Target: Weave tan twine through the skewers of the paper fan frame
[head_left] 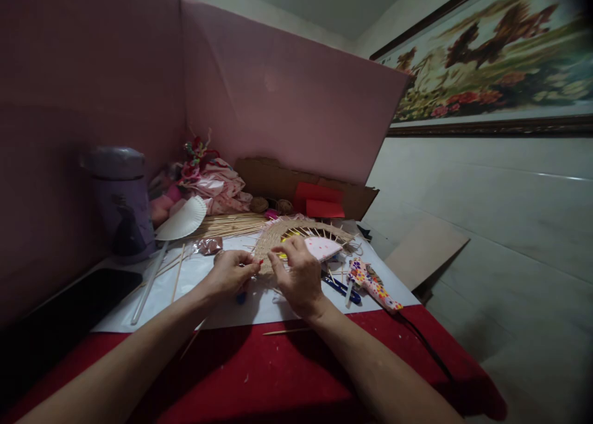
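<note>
A curved piece woven of tan twine over thin sticks [271, 241] lies before me, stick ends poking out along its inner edge. White cloth with red dots [322, 247] covers part of it at the right. My left hand [234, 271] is closed in a pinch at its near left edge; a small red spot shows at the fingertips, and what they hold is too small to tell. Over the woven band, my right hand [299, 275] bends thumb and forefinger together in a pinch. Whatever lies between those fingers is hidden.
Right of my hands lie a blue-handled cutter [343, 288] and a glue gun in flowered cloth [373, 283], its cord trailing off. At left are a purple tumbler [121, 204], a phone [109, 285], a glue stick [151, 285] and a pleated white paper [183, 220]. Bamboo sticks [229, 227] lie behind.
</note>
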The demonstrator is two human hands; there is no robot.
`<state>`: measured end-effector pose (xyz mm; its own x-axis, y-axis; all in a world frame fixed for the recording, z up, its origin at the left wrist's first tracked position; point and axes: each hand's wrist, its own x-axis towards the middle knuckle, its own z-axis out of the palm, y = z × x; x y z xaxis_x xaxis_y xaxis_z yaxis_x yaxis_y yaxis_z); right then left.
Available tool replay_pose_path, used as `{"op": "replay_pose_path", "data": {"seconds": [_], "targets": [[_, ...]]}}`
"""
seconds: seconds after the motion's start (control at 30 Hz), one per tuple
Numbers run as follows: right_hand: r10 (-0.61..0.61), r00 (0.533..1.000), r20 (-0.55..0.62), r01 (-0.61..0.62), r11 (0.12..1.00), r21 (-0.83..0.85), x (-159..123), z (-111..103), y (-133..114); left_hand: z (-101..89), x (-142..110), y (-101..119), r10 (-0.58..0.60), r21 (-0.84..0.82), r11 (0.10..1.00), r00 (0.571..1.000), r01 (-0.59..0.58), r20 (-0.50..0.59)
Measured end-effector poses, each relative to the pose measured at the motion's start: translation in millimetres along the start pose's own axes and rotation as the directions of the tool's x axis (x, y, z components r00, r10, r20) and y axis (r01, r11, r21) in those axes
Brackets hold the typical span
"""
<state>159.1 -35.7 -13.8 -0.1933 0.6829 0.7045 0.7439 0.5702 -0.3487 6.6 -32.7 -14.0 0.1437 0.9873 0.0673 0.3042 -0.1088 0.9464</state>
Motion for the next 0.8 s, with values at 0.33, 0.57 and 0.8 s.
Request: {"op": "replay_pose_path", "data": {"seconds": [0.33, 0.57, 0.8], "targets": [[-0.117, 0.969, 0.216, 0.137, 0.987, -0.083, -4, 9, 3, -3.2, -1, 4, 0.118, 0.208, 0.971, 0.993, -0.115, -0.001], [-0.146, 0.960, 0.239, 0.166, 0.984, -0.066, -3, 14, 4, -3.0, -1, 2, 0.160, 0.257, 0.952, 0.986, -0.168, 0.050], [-0.180, 0.969, 0.169, 0.193, 0.979, -0.069, -3, 19, 5, -3.1, -2, 8, 0.185, 0.199, 0.959, 0.978, -0.200, 0.094]]}}
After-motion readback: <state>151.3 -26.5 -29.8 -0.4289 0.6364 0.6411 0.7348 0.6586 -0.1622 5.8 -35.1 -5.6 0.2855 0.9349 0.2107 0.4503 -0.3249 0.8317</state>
